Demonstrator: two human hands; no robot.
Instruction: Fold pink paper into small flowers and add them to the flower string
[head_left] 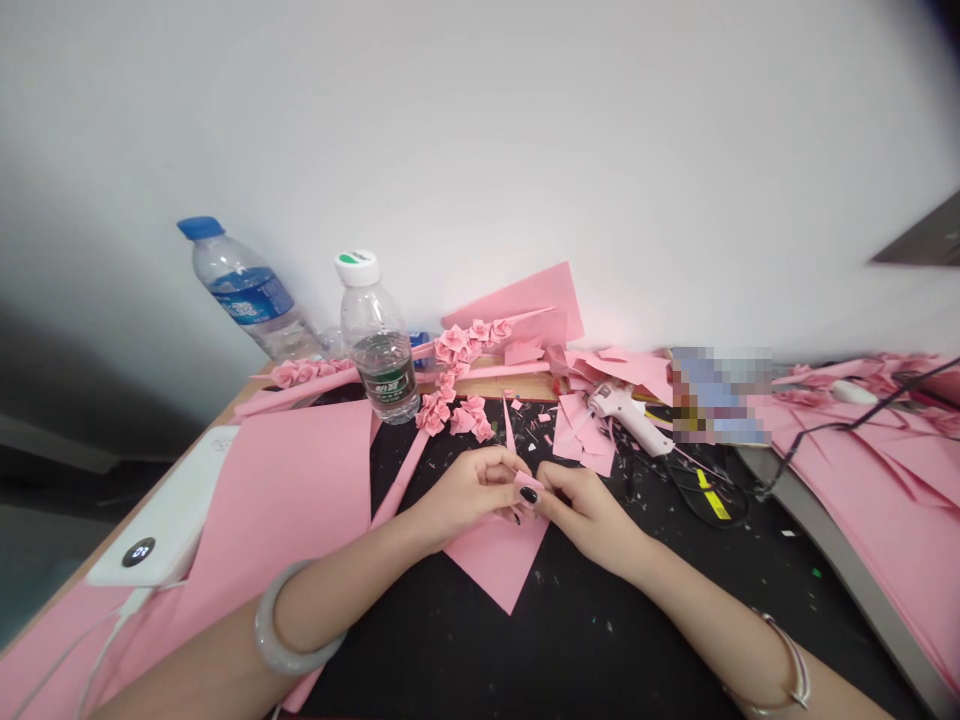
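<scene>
My left hand (484,492) and my right hand (581,505) meet above the black mat (450,650). Between their fingertips is a small pink paper piece (529,481), pinched from both sides. Below the hands lies a pink paper sheet (504,565) with one corner pointing toward me. Just beyond my fingers are pink paper flowers (435,412) on a stem and a thin pointed pink strip (509,428). Some fingertips of my left hand are hidden behind the paper piece and the right thumb.
Two bottles (379,350) (251,290) stand at the back left. A white power bank (169,510) lies beside large pink sheets (285,500). A glue gun (630,415), paper scraps (585,435) and a cable with a yellow tag (712,495) lie right of centre. More pink paper (877,500) covers the right side.
</scene>
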